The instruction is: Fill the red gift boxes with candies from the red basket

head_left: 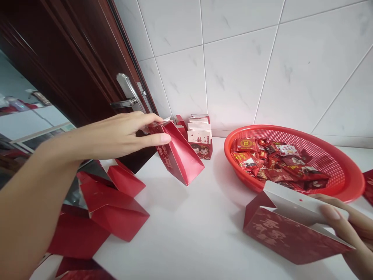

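My left hand (128, 132) reaches across the table and pinches the top of a red candy box (183, 155), which is tilted. Thumb and fingers close on its upper edge. At the right, my right hand (346, 225) grips another candy box (291, 237) by its far end, thumb on its white inner flap. That box is open at the top, with red printed sides. Behind it stands a round red plastic basket (346, 171) holding many wrapped candies (276, 159), mostly in red wrappers.
Several red boxes (119, 217) stand along the left table edge. More boxes (201, 140), one printed with cartoon faces, stand by the tiled wall (233, 77). A dark wooden door (87, 58) with a metal handle (128, 93) is at the left, beside the white table (186, 233).
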### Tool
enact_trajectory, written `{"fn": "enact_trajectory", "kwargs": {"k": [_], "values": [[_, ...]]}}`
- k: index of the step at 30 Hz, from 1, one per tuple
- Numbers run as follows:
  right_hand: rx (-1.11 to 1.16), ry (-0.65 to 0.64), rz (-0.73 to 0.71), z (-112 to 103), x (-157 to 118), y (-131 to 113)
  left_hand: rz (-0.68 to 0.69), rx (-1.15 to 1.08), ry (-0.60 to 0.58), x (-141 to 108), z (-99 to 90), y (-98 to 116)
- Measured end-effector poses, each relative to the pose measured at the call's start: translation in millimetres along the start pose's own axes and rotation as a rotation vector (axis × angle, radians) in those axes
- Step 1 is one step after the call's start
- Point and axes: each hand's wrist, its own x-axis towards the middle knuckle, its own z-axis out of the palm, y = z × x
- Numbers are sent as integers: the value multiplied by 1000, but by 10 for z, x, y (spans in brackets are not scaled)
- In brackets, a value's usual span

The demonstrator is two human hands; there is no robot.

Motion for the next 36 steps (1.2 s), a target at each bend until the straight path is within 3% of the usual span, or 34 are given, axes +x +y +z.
{"fn": "enact_trajectory", "kwargs": {"k": [3, 6, 10, 15, 20, 26, 30, 33, 36], "values": [[-10, -52, -53, -30, 34, -19, 3, -10, -41, -6, 109, 98], [-7, -24, -59, -14, 34, -32, 39, -43, -140, -24, 264, 227], [-2, -29, -97, 20, 36, -38, -41, -5, -251, -66, 473, 320], [15, -14, -153, 47, 63, -56, -157, 4, -341, -9, 637, 197], [81, -7, -230, 64, 63, -94, -205, -16, -328, 117, 754, -21], [94, -28, -240, 74, 55, -119, -255, 0, -277, 208, 793, -181], [105, -37, -208, 84, 54, -103, -284, 9, -319, 306, 777, -284], [107, -54, -209, 89, 59, -74, -268, -1, -348, 376, 751, -344], [105, -66, -279, 99, 67, -62, -223, 12, -302, 415, 686, -341]]}}
